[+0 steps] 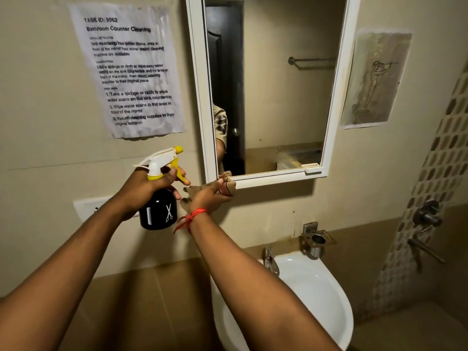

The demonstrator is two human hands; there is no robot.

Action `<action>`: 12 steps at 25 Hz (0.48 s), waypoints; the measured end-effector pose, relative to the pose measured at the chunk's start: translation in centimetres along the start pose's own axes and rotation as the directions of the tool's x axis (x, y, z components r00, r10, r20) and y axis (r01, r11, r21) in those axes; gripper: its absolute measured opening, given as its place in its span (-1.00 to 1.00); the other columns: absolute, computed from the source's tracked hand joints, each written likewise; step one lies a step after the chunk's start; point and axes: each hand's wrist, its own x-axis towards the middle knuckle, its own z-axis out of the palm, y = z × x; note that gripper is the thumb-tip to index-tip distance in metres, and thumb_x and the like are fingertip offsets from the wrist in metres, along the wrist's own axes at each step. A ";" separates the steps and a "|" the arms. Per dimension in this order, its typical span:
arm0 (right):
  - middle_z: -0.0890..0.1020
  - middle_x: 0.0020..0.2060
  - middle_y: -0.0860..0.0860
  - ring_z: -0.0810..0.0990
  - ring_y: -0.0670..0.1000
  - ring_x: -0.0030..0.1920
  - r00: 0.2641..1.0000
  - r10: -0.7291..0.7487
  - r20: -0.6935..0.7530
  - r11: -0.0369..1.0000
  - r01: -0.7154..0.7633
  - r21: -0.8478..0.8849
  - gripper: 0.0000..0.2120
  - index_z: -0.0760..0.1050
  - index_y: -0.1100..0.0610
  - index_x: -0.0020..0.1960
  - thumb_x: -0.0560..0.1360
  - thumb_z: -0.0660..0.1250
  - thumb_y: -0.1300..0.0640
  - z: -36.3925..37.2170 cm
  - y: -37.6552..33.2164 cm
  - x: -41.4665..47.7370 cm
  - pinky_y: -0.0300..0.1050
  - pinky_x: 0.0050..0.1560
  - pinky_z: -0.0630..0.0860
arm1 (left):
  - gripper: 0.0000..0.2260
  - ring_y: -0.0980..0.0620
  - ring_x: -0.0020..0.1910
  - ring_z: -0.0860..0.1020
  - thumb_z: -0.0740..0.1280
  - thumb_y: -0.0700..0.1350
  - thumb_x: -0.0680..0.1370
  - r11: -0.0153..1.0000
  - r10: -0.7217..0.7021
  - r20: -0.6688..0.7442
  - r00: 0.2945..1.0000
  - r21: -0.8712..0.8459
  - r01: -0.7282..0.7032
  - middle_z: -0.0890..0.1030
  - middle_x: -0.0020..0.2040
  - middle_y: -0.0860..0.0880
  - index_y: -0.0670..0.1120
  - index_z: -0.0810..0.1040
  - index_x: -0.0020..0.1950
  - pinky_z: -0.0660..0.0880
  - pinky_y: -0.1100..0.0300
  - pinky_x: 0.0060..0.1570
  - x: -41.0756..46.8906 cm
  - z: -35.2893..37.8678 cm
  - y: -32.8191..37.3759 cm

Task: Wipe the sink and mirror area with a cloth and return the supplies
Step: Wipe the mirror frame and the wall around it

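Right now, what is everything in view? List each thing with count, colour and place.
spray bottle: one, black, white-yellow trigger, in left hand
cloth: one, tan, at mirror's lower left corner
mirror: one, white frame, wall centre
instruction sheet: one, white, left of mirror
drawing: one, pale paper, right of mirror
sink: one, white, lower right
tap: one, chrome, at sink's back
holder: one, chrome, wall above sink
switch plate: one, white, behind left forearm
left hand: gripping bottle
right hand: holding cloth, red wrist thread
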 end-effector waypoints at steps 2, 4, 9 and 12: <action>0.54 0.26 0.25 0.61 0.27 0.18 0.998 -0.035 -0.042 0.999 0.036 0.014 -0.42 0.20 0.15 0.48 0.56 0.31 -0.02 0.6 -0.2 0.3 0.17 0.20 0.57 | -0.45 -0.19 -0.26 0.66 0.44 0.36 0.40 1.000 0.007 -0.010 1.000 0.001 -0.007 0.73 0.02 -0.11 0.02 0.61 0.21 0.62 -0.01 -0.03 0.1 0.0 0.3; 0.51 0.28 0.25 0.58 0.26 0.21 0.991 -0.098 -0.089 0.995 0.100 0.019 -0.37 0.16 0.14 0.51 0.55 0.36 0.05 0.5 -0.7 1.4 0.16 0.26 0.54 | -0.43 -0.20 -0.25 0.66 0.44 0.38 0.38 1.000 0.014 -0.008 1.000 0.000 -0.014 0.73 0.03 -0.14 0.01 0.61 0.20 0.63 0.01 -0.04 0.3 0.5 0.2; 0.53 0.29 0.24 0.58 0.23 0.24 0.955 -0.244 -0.171 0.970 0.243 -0.032 -0.37 0.22 0.22 0.49 0.53 0.39 0.10 -2.3 -5.0 6.2 0.07 0.27 0.51 | -0.47 -0.20 -0.26 0.67 0.40 0.28 0.49 0.999 0.003 0.015 1.000 0.043 -0.004 0.73 0.04 -0.14 -0.13 0.58 0.20 0.63 0.13 -0.10 0.7 1.8 -0.5; 0.59 0.19 0.16 0.64 0.17 0.12 0.936 -0.274 -0.220 0.958 0.285 0.020 -0.50 0.32 0.17 0.39 0.53 0.38 0.03 -5.0 -9.7 12.1 -0.03 0.15 0.57 | -0.72 -0.14 -0.28 0.66 0.29 -0.04 0.65 1.000 0.008 0.019 1.000 0.023 -0.008 0.70 0.05 -0.24 -0.16 0.53 0.29 0.62 0.18 -0.17 1.0 3.2 -0.6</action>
